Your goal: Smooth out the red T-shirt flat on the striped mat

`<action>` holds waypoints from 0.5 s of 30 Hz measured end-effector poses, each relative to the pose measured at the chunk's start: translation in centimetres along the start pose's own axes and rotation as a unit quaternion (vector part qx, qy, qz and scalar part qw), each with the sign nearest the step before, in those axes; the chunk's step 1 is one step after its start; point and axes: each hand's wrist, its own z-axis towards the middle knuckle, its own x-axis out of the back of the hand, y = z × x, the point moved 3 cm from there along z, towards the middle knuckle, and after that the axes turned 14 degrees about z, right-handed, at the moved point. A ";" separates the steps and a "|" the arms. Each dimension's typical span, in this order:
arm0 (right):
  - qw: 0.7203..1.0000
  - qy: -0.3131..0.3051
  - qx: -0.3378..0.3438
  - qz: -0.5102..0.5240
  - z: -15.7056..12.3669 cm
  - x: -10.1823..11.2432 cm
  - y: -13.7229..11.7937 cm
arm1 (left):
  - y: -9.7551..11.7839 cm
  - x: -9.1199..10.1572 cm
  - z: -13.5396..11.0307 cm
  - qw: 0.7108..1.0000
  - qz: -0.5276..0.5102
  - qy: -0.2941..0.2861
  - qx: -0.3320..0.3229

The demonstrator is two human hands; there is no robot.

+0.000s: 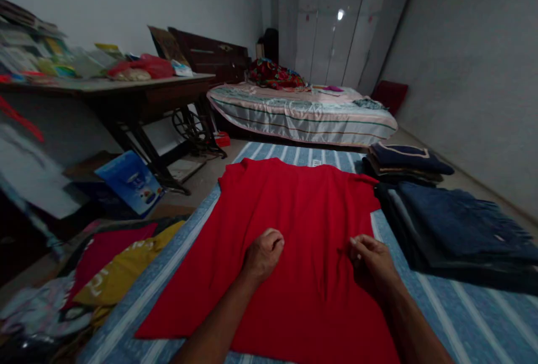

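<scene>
A red short-sleeved shirt point(302, 201) lies spread out, collar end away from me, on a blue-and-white striped bed surface point(445, 308). Over its middle, my left hand point(264, 252) is closed with the fingers curled in; what lies inside them, if anything, is hidden. My right hand point(372, 257) is pinched at the shirt's right side, thumb against fingers, with small creases in the red cloth beside the fingertips. Loose folds run lengthwise through the cloth between both hands.
Folded jeans point(466, 218) and a stack of folded dark clothes point(403, 159) lie to the right. Mixed clothes, including a yellow garment point(130, 263), are heaped at the lower left. A cluttered sewing-machine table point(96, 86) stands left; another bed point(294, 111) and a wardrobe point(323, 33) are behind.
</scene>
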 end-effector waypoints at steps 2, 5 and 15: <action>1.000 -0.005 0.002 0.019 0.1 0.2 0.2 | -0.1 0.0 0.1 1.000 0.001 -0.001 -0.004; 1.000 -0.007 0.011 0.021 0.4 0.5 0.3 | -0.2 0.1 0.1 1.000 -0.001 0.002 -0.010; 1.000 -0.008 0.013 0.015 0.6 0.3 -0.1 | -0.3 0.2 0.4 1.000 -0.003 -0.010 -0.003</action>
